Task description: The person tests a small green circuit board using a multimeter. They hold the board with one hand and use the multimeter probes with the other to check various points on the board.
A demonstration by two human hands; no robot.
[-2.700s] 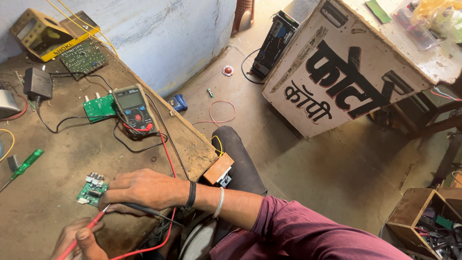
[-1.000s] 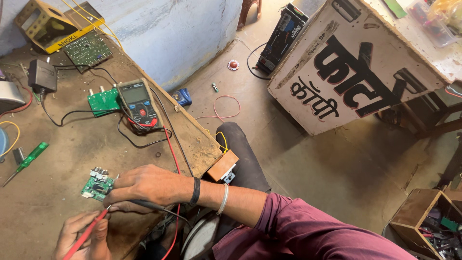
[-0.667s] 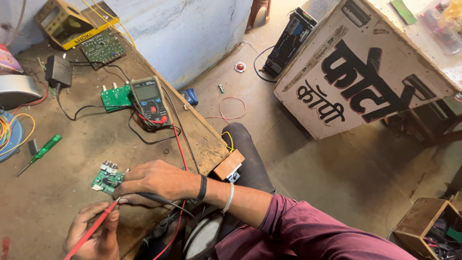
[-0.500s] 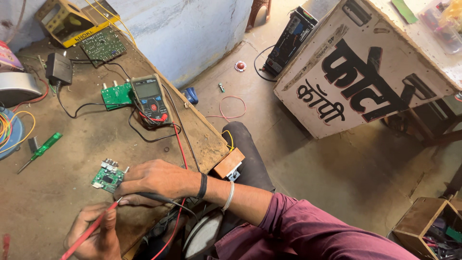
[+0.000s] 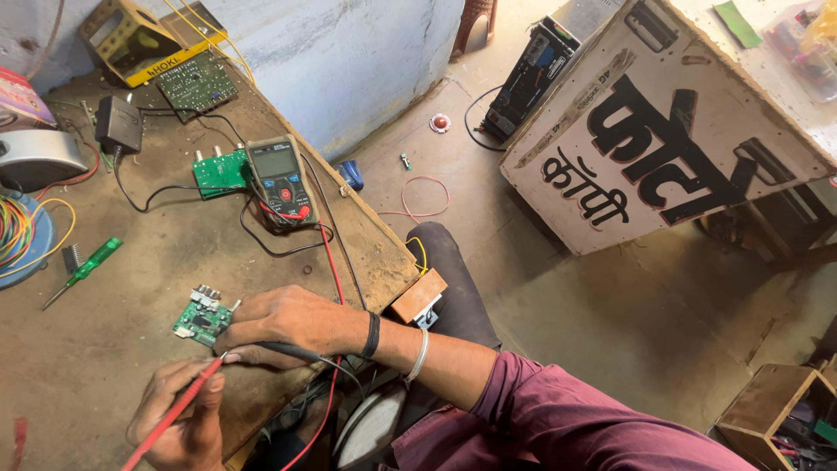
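A small green circuit board [image 5: 202, 317] lies on the brown workbench [image 5: 131, 288]. My right hand [image 5: 283, 321] rests beside the board and grips a black test probe [image 5: 277, 350], its fingers touching the board's edge. My left hand [image 5: 181, 415] is at the bench's near edge, closed on a red test probe [image 5: 174, 410] whose tip points at the board's lower right corner. Red and black leads run back to a multimeter [image 5: 279, 180] standing farther up the bench.
On the bench are a second green board [image 5: 220, 171], a larger dark board [image 5: 195, 83], a black adapter [image 5: 119, 127], a green screwdriver [image 5: 85, 270] and coloured wires [image 5: 19, 231]. A white lettered sign panel [image 5: 663, 139] stands on the floor at the right.
The view has drifted slightly, so the bench and tools sit more to the right and lower in frame. Both hands stay at the small board with the probes.
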